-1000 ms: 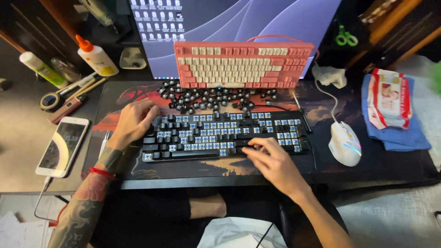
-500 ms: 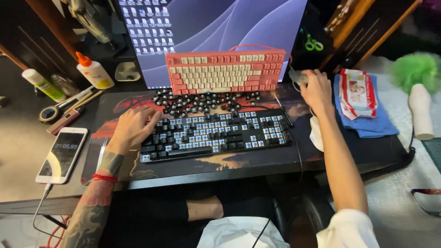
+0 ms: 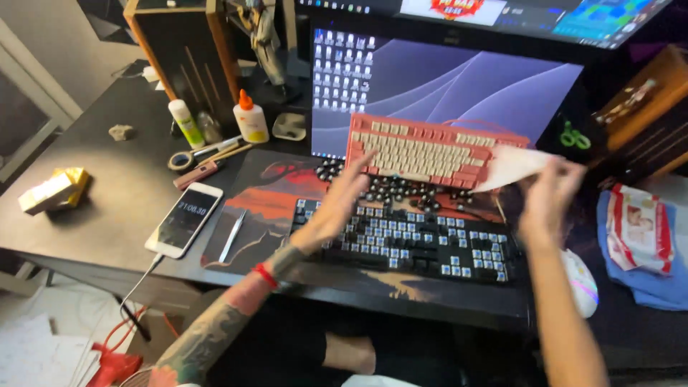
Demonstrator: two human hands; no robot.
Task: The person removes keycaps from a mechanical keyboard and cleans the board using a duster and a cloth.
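Observation:
My right hand (image 3: 548, 201) is raised above the right end of the black keyboard (image 3: 401, 247) and pinches a thin white wipe (image 3: 510, 166) that stretches toward the pink keyboard (image 3: 430, 150). My left hand (image 3: 338, 206) hovers over the black keyboard's left part, fingers spread and reaching up toward the pink keyboard, holding nothing. Many of the black keyboard's caps are off, showing blue switches. Several loose dark keycaps (image 3: 401, 190) lie between the two keyboards.
A phone (image 3: 184, 218) on a cable and tweezers (image 3: 232, 235) lie left of the desk mat. Glue bottles (image 3: 251, 118), a tape roll (image 3: 179, 160) and a monitor (image 3: 444, 86) stand behind. A white mouse (image 3: 580, 283) and a wipes pack (image 3: 638, 229) on blue cloth sit right.
My right hand came back from the wipes pack at the right holding a white wipe. My left hand lifted off the black keyboard and rose toward the pink one. The view shifted left.

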